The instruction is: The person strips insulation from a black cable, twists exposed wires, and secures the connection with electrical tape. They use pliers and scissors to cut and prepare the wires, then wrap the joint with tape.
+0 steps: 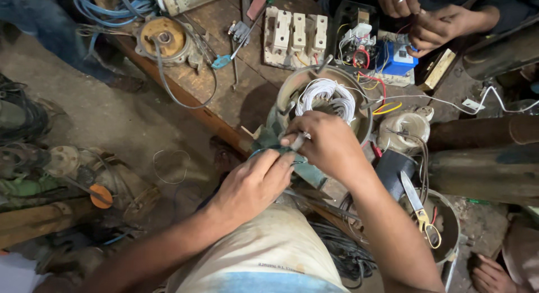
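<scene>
From the head camera, my right hand (325, 144) is closed around a small pale-handled tool (296, 141). Its long axis runs from my palm down toward my left hand, tip pointing left and slightly toward me. My left hand (252, 183) is pinched narrow, thumb and fingers gripping thin dark wire leads (269, 152) just beside that tip. The 2 hands almost touch.

Just beyond my right knuckles sits the round grey metal motor stator (323, 102), its open face turned up, with white winding coils (328, 96) inside.

It rests at the edge of a worn brown wooden workbench (219, 85) that runs away to the upper left of my hands. Further out lie a row of 3 cream switch blocks (296, 37). Left of my left hand, lower down, is dusty grey concrete floor (112, 124). Right of my right forearm, a pair of yellow-handled scissors (421, 211) lies across a metal bucket (452, 225). Across the bench, another person's hands (426, 18) work on wires.
</scene>
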Tool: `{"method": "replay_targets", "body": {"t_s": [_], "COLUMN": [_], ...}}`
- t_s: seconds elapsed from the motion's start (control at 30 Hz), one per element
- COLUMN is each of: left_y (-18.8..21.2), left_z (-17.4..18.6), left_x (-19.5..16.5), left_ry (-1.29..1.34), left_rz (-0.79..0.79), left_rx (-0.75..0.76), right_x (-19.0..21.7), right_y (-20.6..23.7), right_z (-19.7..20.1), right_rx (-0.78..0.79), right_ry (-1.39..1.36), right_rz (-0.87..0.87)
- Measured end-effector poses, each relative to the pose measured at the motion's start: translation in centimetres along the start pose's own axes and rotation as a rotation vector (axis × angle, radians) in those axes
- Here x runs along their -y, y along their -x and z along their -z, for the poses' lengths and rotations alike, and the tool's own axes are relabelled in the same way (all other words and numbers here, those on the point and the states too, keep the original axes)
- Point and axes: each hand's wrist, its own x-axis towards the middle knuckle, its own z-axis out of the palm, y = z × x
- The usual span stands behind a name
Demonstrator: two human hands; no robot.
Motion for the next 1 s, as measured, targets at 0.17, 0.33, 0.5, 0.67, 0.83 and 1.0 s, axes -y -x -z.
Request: {"method": "replay_targets", "body": {"t_s": [0.17,0.33,0.5,0.67,0.83,1.0], "left_y": [-0.6,-0.9,-0.3,-0.3,0.1,0.0], "left_z": [0.0,0.6,1.2,1.6,0.7,-0.3], "left_x": [1.7,3.4,2.0,1.5,0.8,1.2], "left_ry": [0.531,1.076,0.461,0.348,-0.083,0.122], "left_rz": [0.544,0.616,0.283,0.309,-0.021,0.072], "left_rx": [0.206,0.343,0.141,0.173,0.043,0.008], "right_x": [0.4,-1.1,-1.0,0.4,0.1,0.4], "right_y": [4.6,5.0,4.3,1.1,-2.4,0.6], "right_z": [0.1,-2.2,-1.8,-0.8,-0.6,0.5], "right_rx": [-0.251,-0.508,-0.457,-0.276,0.295,-0.046], "right_ry": [-0.185,0.225,0.263,0.058,0.142,-0.062], "right_rz": [0.258,0.761,0.705,0.228,-0.212,0.071]}}
